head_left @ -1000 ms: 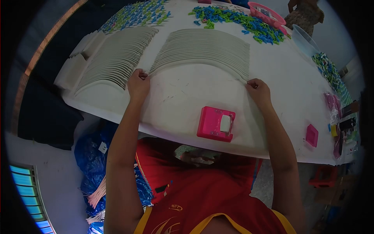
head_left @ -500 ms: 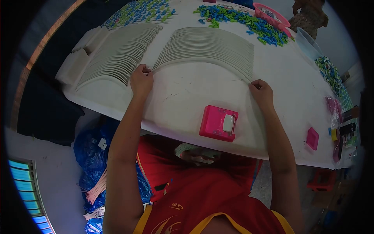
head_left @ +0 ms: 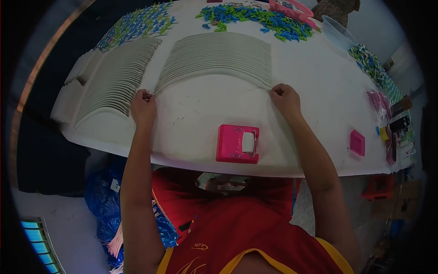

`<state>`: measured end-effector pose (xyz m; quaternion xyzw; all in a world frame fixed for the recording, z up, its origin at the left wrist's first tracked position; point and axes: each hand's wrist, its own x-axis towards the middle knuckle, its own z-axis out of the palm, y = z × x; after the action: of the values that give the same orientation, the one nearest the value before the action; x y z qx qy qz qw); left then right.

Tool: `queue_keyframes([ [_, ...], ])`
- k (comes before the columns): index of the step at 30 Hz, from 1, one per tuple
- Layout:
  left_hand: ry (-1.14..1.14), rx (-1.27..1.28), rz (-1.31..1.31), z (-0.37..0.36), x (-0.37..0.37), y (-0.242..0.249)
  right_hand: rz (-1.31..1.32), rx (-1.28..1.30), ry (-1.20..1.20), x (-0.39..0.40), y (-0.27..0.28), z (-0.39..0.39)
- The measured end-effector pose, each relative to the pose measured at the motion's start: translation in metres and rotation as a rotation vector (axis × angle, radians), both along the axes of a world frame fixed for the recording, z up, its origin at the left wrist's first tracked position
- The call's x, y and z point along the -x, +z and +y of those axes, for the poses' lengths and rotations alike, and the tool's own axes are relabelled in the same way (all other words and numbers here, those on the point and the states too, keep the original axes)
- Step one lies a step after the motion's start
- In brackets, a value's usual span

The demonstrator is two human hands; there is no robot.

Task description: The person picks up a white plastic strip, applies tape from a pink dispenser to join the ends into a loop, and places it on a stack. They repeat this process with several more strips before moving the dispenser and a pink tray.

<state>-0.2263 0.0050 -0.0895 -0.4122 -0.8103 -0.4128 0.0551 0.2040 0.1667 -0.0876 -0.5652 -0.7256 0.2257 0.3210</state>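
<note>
A row of thin pale strips [head_left: 214, 55] lies side by side in an arched stack on the white table. At the left end of its nearest strip is my left hand [head_left: 143, 108], its fingers pinched on that end. My right hand [head_left: 286, 100] pinches the other end of the same strip. Another stack of pale strips [head_left: 112, 80] lies just left of my left hand. Between my forearms, near the table's front edge, sits a pink tape dispenser [head_left: 237, 144] with a white part.
Blue and green clips [head_left: 255, 20] lie in a pile at the back, with more clips [head_left: 137, 25] at the back left. A pink basket [head_left: 292, 9] and a clear tub [head_left: 338, 33] stand behind. A small pink tray [head_left: 357, 143] is at the right. Someone's arm [head_left: 335, 9] shows at the back.
The view has shifted, so the table and stacks appear further left. Both hands stay at the ends of the nearest strip.
</note>
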Motion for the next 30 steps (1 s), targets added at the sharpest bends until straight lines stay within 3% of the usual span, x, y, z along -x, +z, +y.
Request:
queue_keyframes([
  [30, 0.021, -0.012, -0.025, -0.0001, 0.0060, -0.0074, -0.004, -0.077, 0.004, -0.0027, 0.0000, -0.0063],
])
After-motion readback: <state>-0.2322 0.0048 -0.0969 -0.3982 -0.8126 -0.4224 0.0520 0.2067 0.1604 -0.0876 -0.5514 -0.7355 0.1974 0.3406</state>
